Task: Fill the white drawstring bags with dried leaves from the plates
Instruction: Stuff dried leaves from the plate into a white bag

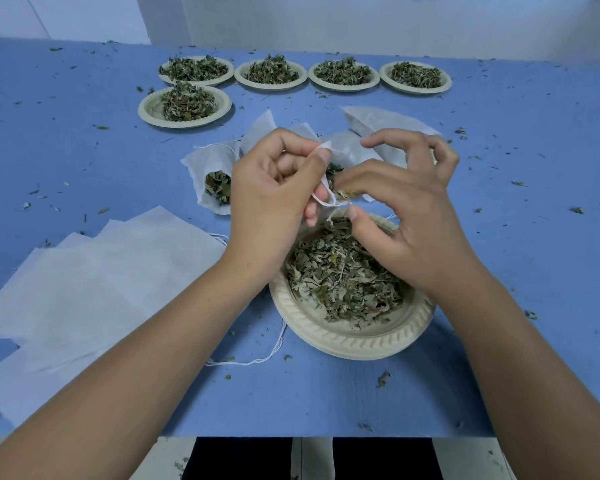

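We see soft, even, fairly bright light on the matte blue tabletop (516, 220), with faint shadow beneath the near embossed beige plate (343, 342). Wide-angle distortion stretches the frame's edges.

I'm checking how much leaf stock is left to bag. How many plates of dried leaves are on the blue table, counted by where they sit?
Plates in the far row: 4
Plate alone in the second row: 1
Near plate: 1
Total: 6
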Demonstrator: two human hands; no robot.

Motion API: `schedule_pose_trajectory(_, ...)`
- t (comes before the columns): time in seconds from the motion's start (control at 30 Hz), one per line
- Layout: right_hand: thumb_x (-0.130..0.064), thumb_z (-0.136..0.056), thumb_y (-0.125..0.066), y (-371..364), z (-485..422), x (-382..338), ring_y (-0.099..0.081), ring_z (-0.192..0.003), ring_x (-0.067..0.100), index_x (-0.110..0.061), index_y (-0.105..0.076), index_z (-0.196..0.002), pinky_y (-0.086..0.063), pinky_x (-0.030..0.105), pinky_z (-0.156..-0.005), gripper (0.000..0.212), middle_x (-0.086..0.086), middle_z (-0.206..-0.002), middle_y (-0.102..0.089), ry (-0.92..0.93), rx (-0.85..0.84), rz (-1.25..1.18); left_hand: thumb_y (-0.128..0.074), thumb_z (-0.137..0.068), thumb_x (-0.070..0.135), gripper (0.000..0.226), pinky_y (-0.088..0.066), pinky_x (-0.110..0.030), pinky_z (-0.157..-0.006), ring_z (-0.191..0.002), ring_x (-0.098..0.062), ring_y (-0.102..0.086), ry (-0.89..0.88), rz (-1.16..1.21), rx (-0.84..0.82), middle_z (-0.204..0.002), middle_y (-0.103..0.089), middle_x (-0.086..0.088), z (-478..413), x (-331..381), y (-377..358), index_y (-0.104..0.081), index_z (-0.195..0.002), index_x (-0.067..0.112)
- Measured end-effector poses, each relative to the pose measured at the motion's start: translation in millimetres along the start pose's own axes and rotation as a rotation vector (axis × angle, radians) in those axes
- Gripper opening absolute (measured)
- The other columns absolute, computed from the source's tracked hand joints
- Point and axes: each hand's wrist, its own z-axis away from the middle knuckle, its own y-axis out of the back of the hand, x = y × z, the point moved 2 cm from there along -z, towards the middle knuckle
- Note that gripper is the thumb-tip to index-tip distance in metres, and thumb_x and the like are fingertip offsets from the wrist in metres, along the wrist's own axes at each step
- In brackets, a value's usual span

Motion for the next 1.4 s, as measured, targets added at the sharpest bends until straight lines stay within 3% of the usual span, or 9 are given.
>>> schedule_pose_trajectory(0.1,-0.023,-0.081,-0.064,7.1,-0.9,-1.3,-0.048,-0.113,0.017,-0.012,-0.067,-0.084,-0.024,0.046,-0.099,0.012,-0.010,-0.093,-0.067,0.001,0.077,-0.052,-0.060,-0.094,0.004,0.018,-0.038,-0.019,-0.037,-0.033,-0.006,-0.042,-0.007,-0.028,0.037,-0.048,-0.057,0.006,-2.1,-0.1,2.6,-0.060,-0.078,0.012)
schedule_pose_trajectory(0.17,-0.029,-0.078,-0.074,7.8,-1.3,-3.8,-0.047,-0.109,0.017,-0.013,-0.067,-0.087,-0.029,0.051,-0.095,0.021,-0.010,-0.094,-0.065,0.031,0.072,-0.036,-0.060,-0.094,0.006,0.018,-0.038,-0.019,-0.037,-0.034,-0.006,-0.043,-0.003,-0.028,0.039,-0.049,-0.058,0.005,-2.3,-0.8,3.1,-0.060,-0.078,0.013)
schedule_pose_trajectory(0.23,-0.032,-0.075,-0.080,4.1,-1.6,-7.2,-0.049,-0.107,0.020,-0.015,-0.069,-0.091,-0.027,0.048,-0.094,0.026,-0.012,-0.095,-0.064,0.051,0.043,0.000,-0.060,-0.094,0.006,0.019,-0.039,-0.019,-0.037,-0.034,-0.007,-0.043,0.006,-0.010,0.020,-0.048,-0.057,0.005,-1.1,-2.1,1.9,-0.060,-0.077,0.014)
schedule_pose_trajectory(0.37,-0.020,-0.080,-0.077,-0.6,-0.4,-11.5,-0.057,-0.099,0.025,-0.015,-0.071,-0.082,-0.024,0.042,-0.089,0.008,-0.010,-0.085,-0.067,0.069,0.115,0.005,-0.060,-0.093,0.006,0.019,-0.037,-0.017,-0.038,-0.035,-0.007,-0.042,0.010,0.002,-0.014,-0.048,-0.057,0.004,1.6,-4.7,-0.9,-0.061,-0.076,0.015)
schedule_pose_trajectory(0.7,-0.017,-0.084,-0.075,6.9,2.2,-6.3,-0.052,-0.093,0.017,-0.010,-0.071,-0.075,-0.037,0.063,-0.081,0.012,-0.007,-0.082,-0.068,0.008,0.205,-0.232,-0.060,-0.094,0.003,0.020,-0.038,-0.018,-0.038,-0.033,-0.007,-0.042,0.019,-0.006,0.011,-0.046,-0.054,0.006,0.1,-4.8,0.0,-0.058,-0.076,0.013)
schedule_pose_trajectory(0.9,-0.024,-0.084,-0.068,6.9,3.8,-7.6,-0.053,-0.093,0.015,-0.006,-0.069,-0.082,-0.035,0.057,-0.089,0.018,-0.005,-0.085,-0.066,-0.003,0.180,-0.207,-0.060,-0.094,0.003,0.019,-0.038,-0.018,-0.037,-0.033,-0.006,-0.041,0.028,-0.020,0.023,-0.046,-0.055,0.006,0.2,-3.5,-0.3,-0.058,-0.077,0.011)
schedule_pose_trajectory(1.03,-0.035,-0.077,-0.079,3.3,0.5,-9.2,-0.051,-0.098,0.017,-0.013,-0.072,-0.084,-0.030,0.047,-0.087,0.025,-0.004,-0.095,-0.067,0.102,0.117,-0.052,-0.060,-0.094,0.003,0.019,-0.038,-0.019,-0.037,-0.033,-0.007,-0.042,0.037,-0.007,0.029,-0.045,-0.055,0.005,-0.1,-4.3,-0.5,-0.058,-0.076,0.010)
schedule_pose_trajectory(1.17,-0.026,-0.083,-0.078,-5.0,0.5,-8.4,-0.049,-0.097,0.018,-0.020,-0.076,-0.082,-0.025,0.040,-0.087,0.006,-0.004,-0.093,-0.068,0.158,0.115,0.061,-0.059,-0.094,0.002,0.019,-0.037,-0.017,-0.037,-0.033,-0.006,-0.042,0.058,0.025,0.003,-0.046,-0.055,0.004,0.8,-6.1,-2.1,-0.058,-0.076,0.010)
schedule_pose_trajectory(1.4,-0.019,-0.088,-0.073,0.5,2.5,-9.7,-0.056,-0.085,0.019,-0.017,-0.077,-0.077,-0.026,0.040,-0.084,0.012,-0.007,-0.080,-0.069,0.217,0.227,0.030,-0.059,-0.094,0.002,0.020,-0.036,-0.017,-0.036,-0.032,-0.006,-0.041,0.074,0.020,0.016,-0.045,-0.054,0.005,0.0,-4.9,-1.4,-0.057,-0.076,0.009)
